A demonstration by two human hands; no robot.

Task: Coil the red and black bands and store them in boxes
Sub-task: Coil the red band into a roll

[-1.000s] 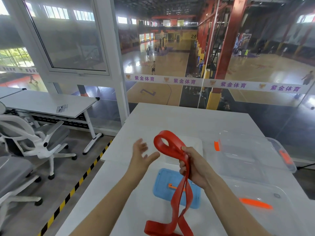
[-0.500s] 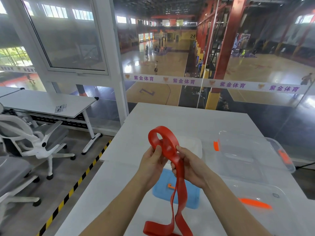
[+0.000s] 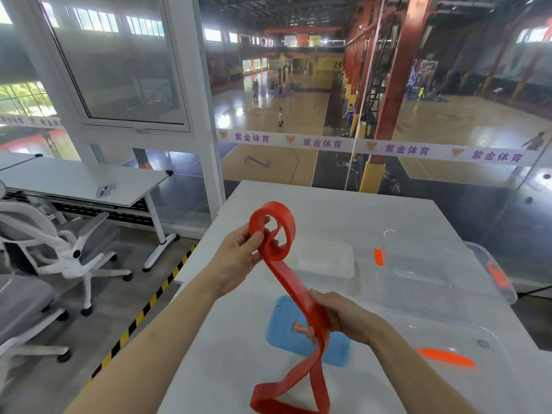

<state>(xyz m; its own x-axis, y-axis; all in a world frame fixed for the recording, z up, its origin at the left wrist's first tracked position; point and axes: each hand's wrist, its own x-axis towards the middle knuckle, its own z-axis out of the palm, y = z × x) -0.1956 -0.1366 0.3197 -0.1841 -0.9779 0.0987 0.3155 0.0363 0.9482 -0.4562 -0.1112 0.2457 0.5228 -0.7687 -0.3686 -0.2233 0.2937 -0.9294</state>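
Note:
A red band [image 3: 294,286] is held up over the white table [image 3: 334,207]. Its top end is rolled into a small coil, and my left hand [image 3: 239,255] pinches that coil at its left side. Lower down, my right hand [image 3: 334,315] grips the straight double strip of the band. The loose tail hangs down and folds onto the table near the front edge. No black band is in view. A small clear box [image 3: 328,258] sits behind the coil, and a large clear box [image 3: 442,270] with orange clips stands to the right.
A blue lid [image 3: 283,330] with an orange latch lies on the table under my hands. A clear lid [image 3: 466,354] with an orange clip lies at the front right. White office chairs [image 3: 68,246] and another desk stand to the left, beyond a yellow-black floor stripe. A glass wall is behind the table.
My left hand, free and open a second ago, has taken the coiled end. My right hand has slid down the band, away from the coil, toward the blue lid.

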